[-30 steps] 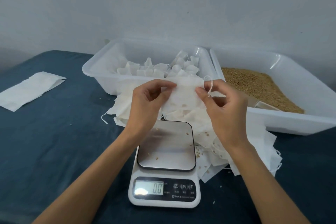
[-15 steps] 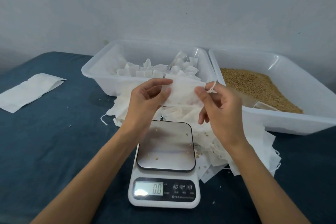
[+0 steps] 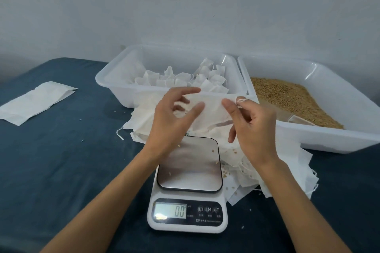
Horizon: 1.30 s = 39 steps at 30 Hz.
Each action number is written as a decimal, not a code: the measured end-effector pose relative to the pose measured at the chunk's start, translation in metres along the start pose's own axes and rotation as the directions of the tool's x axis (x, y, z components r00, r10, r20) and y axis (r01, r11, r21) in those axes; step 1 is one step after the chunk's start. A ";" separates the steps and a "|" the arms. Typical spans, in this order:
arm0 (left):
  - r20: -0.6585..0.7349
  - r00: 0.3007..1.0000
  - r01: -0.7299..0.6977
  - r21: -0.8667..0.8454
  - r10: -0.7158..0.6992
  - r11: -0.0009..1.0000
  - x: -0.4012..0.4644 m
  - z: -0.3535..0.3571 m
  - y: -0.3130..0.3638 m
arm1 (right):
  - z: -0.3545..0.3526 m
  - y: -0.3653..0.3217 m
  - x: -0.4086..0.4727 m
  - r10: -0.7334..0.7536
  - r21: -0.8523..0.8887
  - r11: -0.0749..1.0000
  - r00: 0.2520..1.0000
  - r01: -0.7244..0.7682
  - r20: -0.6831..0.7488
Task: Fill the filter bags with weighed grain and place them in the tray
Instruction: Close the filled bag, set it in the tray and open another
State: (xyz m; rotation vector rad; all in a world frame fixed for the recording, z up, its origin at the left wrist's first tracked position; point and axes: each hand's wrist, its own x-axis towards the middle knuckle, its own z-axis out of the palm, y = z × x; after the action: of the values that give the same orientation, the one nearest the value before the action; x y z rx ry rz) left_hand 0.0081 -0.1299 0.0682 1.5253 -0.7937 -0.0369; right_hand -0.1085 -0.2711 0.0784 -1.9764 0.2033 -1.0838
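My left hand (image 3: 170, 121) and right hand (image 3: 253, 127) pinch an empty filter bag (image 3: 211, 107) above the zeroed scale (image 3: 188, 189); several filled bags (image 3: 181, 80) sit in the tray (image 3: 115, 86), many empties remain.

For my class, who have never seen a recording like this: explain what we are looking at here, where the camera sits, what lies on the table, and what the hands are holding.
There is no machine here. A person works with bare hands, and the camera is worn on the head, looking forward and down, so both forearms reach in from the bottom edge.

The left hand and the right hand together pinch one empty filter bag, holding it up above the scale. Its string loops over a right finger.

On the dark blue table stands a kitchen scale, its plate bare but for a few stray grains, reading 0.0. Loose empty bags are heaped around it. Behind are two white tubs: the tray with filled bags, and the grain tub. A flat white sheet lies far left.
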 end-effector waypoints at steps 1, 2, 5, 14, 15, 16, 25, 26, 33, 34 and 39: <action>0.069 0.995 -0.077 0.092 0.071 0.993 -0.002 0.000 0.002 | 0.000 0.001 0.000 -0.006 -0.020 1.000 1.000 0.006 0.004; 0.162 0.982 -0.124 0.158 0.098 0.980 -0.005 0.000 0.003 | -0.001 0.001 0.000 -0.004 -0.021 1.000 1.000 0.004 0.010; 0.350 0.934 -0.166 0.258 0.068 0.952 -0.013 0.008 0.004 | -0.002 0.000 0.000 0.027 0.039 0.999 0.997 -0.030 0.074; 0.417 0.909 -0.044 0.068 0.012 0.997 -0.027 0.016 0.018 | -0.023 -0.030 -0.002 0.003 -0.060 0.998 0.952 0.017 0.306; 0.420 0.907 -0.017 0.024 0.006 1.000 -0.029 0.017 0.020 | -0.024 -0.035 -0.003 0.000 -0.052 0.998 0.935 0.020 0.355; 0.422 0.907 0.014 -0.028 -0.001 1.000 -0.030 0.017 0.020 | -0.027 -0.040 -0.002 -0.016 -0.031 0.999 0.924 0.030 0.381; 0.475 0.878 0.208 -0.254 -0.066 0.945 -0.038 -0.003 0.011 | -0.144 0.034 0.074 0.351 -0.690 0.692 0.934 -0.212 0.065; 0.479 0.875 0.222 -0.267 -0.071 0.938 -0.037 -0.005 0.011 | -0.158 0.049 0.081 0.518 -0.804 0.539 0.852 -0.251 0.081; 0.429 0.897 0.264 -0.335 -0.103 0.905 -0.033 -0.006 0.008 | -0.184 0.099 0.092 0.774 -0.938 0.320 0.607 -0.133 0.178; 0.421 0.901 0.261 -0.336 -0.103 0.905 -0.033 -0.006 0.009 | -0.184 0.101 0.093 0.756 -0.939 0.323 0.629 -0.119 0.181; 0.402 0.911 0.240 -0.336 -0.092 0.911 -0.033 -0.005 0.009 | -0.190 0.118 0.096 0.657 -0.915 0.343 0.751 -0.211 0.073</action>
State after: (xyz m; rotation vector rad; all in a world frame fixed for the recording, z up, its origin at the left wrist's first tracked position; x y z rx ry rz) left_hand -0.0185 -0.1083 0.0630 1.2218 -0.8943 -0.6015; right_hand -0.1655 -0.5067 0.0999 -2.7328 1.2153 -0.0273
